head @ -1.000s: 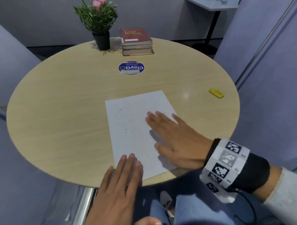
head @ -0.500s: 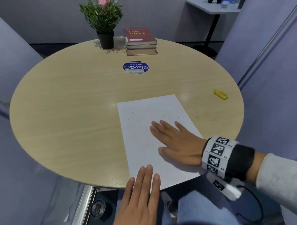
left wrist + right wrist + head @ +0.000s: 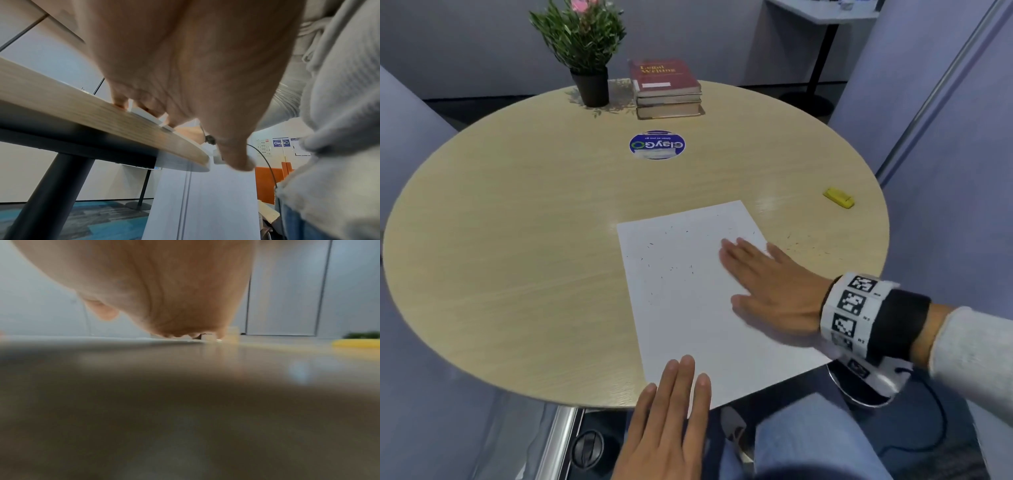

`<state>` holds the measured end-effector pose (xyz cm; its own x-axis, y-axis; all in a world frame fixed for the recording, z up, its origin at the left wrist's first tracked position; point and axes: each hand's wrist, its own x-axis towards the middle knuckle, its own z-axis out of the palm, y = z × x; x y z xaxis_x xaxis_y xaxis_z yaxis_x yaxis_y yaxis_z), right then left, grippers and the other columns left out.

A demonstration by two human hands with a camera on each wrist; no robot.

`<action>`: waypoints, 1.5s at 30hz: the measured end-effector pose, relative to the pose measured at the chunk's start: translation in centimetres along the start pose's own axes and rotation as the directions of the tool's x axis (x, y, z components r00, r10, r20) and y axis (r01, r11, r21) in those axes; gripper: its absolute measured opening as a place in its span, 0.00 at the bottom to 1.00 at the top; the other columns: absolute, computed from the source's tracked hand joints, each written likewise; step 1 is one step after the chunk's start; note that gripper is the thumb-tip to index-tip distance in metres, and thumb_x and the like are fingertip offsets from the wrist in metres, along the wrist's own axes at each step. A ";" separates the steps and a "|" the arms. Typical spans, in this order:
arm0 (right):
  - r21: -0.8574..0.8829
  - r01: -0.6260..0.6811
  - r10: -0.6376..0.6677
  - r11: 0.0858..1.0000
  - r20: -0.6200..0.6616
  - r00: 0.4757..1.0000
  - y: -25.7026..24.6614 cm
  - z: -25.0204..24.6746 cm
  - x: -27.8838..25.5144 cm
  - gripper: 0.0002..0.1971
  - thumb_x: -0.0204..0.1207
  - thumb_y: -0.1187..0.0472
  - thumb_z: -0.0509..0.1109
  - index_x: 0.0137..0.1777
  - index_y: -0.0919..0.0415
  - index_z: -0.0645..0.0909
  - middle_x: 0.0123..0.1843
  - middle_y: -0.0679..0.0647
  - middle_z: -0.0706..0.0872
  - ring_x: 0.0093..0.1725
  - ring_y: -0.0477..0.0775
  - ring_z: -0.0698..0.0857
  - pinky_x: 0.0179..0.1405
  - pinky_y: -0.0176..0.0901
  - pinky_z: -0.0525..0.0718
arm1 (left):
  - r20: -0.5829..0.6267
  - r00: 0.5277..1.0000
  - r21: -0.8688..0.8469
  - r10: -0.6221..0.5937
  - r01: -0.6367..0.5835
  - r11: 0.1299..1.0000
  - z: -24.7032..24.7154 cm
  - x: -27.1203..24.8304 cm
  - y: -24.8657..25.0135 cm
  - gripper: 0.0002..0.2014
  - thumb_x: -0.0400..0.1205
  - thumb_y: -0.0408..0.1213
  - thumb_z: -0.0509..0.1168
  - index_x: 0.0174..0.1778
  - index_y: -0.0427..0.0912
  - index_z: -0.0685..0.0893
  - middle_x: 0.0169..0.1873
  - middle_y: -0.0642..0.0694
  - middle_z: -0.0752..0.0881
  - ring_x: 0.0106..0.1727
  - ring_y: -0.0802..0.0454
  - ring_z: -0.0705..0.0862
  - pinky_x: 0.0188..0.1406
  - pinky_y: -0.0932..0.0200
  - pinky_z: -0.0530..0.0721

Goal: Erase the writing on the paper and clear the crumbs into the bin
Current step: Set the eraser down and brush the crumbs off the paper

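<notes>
1. Paper [image 3: 688, 294] is lying white and flat on the near right part of the round wooden table [image 3: 517, 240], its near corner overhanging the table edge.
2. Right hand [image 3: 774, 287] is resting palm down on the sheet's right side, fingers straight and together, gripping nothing.
3. Left hand [image 3: 671, 418] is pressing straight fingertips onto the sheet's near corner, holding nothing.
4. Dark eraser crumbs [image 3: 671, 250] are speckling the sheet; more are scattered on the wood just right of it.
5. Yellow eraser [image 3: 839, 197] is sitting near the right rim, well apart from the hands.
6. Potted plant [image 3: 585, 51], book stack [image 3: 667, 89] and a round blue sticker [image 3: 656, 145] are occupying the far side; grey partitions are surrounding the table.
</notes>
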<state>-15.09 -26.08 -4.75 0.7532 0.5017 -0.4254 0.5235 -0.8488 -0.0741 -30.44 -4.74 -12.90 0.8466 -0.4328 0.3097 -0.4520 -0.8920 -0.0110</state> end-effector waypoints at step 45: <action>0.007 0.346 -0.345 0.938 0.098 0.933 -6.2 -0.4 1.3 0.41 0.78 0.28 0.40 0.83 0.48 0.28 0.83 0.40 0.25 0.82 0.42 0.27 0.82 0.57 0.31 | 0.106 0.985 -0.126 0.136 -0.122 0.985 -0.8 -0.1 -4.4 0.34 0.81 0.60 0.52 0.73 0.36 0.70 0.74 0.37 0.73 0.77 0.42 0.66 0.73 0.51 0.59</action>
<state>-17.23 -20.08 -4.42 0.4832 0.7449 -0.4600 0.7490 -0.6237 -0.2233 -28.78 -0.64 -12.12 0.8023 -0.5613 0.2029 -0.5838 -0.8088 0.0708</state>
